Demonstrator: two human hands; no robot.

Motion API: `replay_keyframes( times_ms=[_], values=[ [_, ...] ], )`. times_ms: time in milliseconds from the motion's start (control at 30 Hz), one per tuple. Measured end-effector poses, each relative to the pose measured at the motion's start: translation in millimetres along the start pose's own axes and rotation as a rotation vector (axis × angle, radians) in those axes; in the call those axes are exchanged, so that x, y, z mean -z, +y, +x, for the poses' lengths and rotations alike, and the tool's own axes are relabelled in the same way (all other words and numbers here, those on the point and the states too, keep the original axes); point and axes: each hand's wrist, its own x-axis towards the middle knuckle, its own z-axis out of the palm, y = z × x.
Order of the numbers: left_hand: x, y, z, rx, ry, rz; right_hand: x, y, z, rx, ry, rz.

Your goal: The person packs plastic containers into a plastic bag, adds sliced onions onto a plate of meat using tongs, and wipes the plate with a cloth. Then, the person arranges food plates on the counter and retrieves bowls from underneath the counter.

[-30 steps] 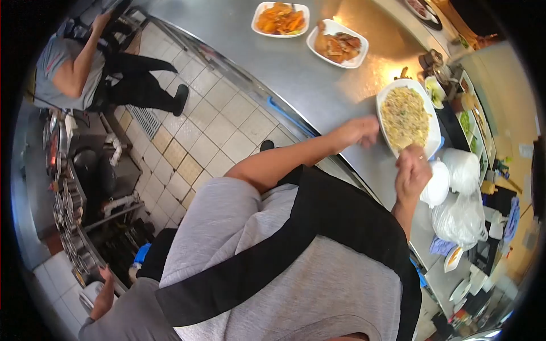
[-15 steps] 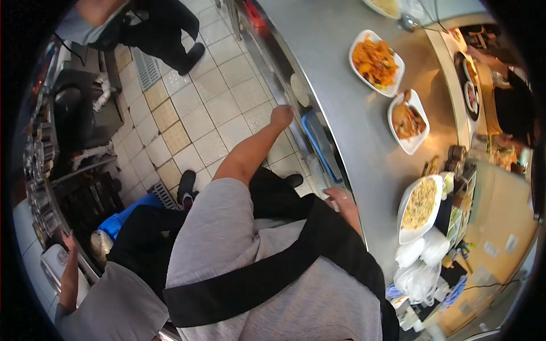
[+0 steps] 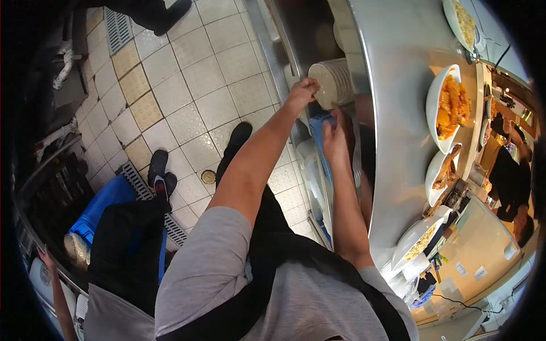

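A stack of off-white plates [image 3: 336, 82] sits on its side-facing edge in the shelf under the steel counter. My left hand [image 3: 303, 94] has its fingers closed at the near rim of the front plate. At the stack's lower edge is my right hand [image 3: 338, 133], its fingers stretched toward the plates and thumb apart; whether it touches them I cannot tell. A blue-rimmed container [image 3: 319, 139] lies on the shelf just beside my right hand, partly hidden by it.
On the steel counter [image 3: 398, 108] stand white dishes of orange-coloured food [image 3: 452, 108], browned food [image 3: 445, 173] and fried rice [image 3: 420, 245]. A co-worker's grey shirt [image 3: 116, 310] is at lower left, near a blue bin [image 3: 108, 207]. Another person's shoe [image 3: 173, 16] stands on the tiled floor [image 3: 210, 79].
My left hand has reached forward to the plates. My right hand has moved from the counter edge to the shelf beside them. The view has shifted, showing more of the shelf.
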Motion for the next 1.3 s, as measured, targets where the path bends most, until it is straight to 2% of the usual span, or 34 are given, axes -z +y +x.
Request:
replay_keyframes(
  times_ms=[100, 200, 300, 400, 500, 600, 700, 800, 900, 1000, 1100, 1200, 1300],
  values=[
    [13.1, -5.9, -1.1, -0.090, -0.070, -0.153, -20.1, 12.2, 29.0, 0.042, -0.094, -0.173],
    [21.9, -2.4, -10.4, -0.072, -0.047, -0.231, -41.2, 27.7, 46.0, -0.074, -0.142, -0.357],
    [24.2, -2.5, -12.1, -0.091, -0.063, -0.118, -57.4, 37.9, 54.3, -0.195, -0.176, -0.449],
    [20.9, -16.0, -0.2, -0.201, -0.111, 0.122, -63.5, 42.0, 59.0, -0.199, -0.195, -0.502],
    [10.5, -39.6, 13.5, -0.339, 0.028, 0.424, -67.9, 54.8, 67.4, -0.175, -0.202, -0.479],
    [1.7, -58.2, 22.9, -0.520, 0.153, 0.320, -66.2, 59.0, 70.3, -0.171, -0.215, -0.426],
    [2.8, -63.8, 27.3, -0.626, 0.139, 0.194, -63.8, 61.7, 71.6, -0.141, -0.213, -0.387],
    [6.5, -35.3, 2.8, -0.558, 0.106, 0.337, -59.0, 42.3, 69.3, 0.097, -0.075, -0.322],
    [5.9, -28.5, 2.0, -0.539, 0.145, 0.434, -59.6, 35.6, 68.1, 0.195, -0.008, -0.471],
    [7.8, -26.8, 2.4, -0.551, 0.138, 0.459, -64.2, 38.6, 74.5, 0.035, -0.151, -0.584],
    [13.0, -26.1, 1.3, -0.591, 0.092, 0.472, -68.7, 42.5, 74.9, -0.077, -0.157, -0.517],
    [28.1, -14.4, -2.8, -0.659, -0.037, 0.638, -70.2, 51.4, 72.0, -0.060, -0.135, -0.457],
    [31.9, 2.2, -7.3, -0.764, -0.068, 1.018, -69.5, 52.9, 67.6, -0.030, -0.092, -0.366]
  ],
)
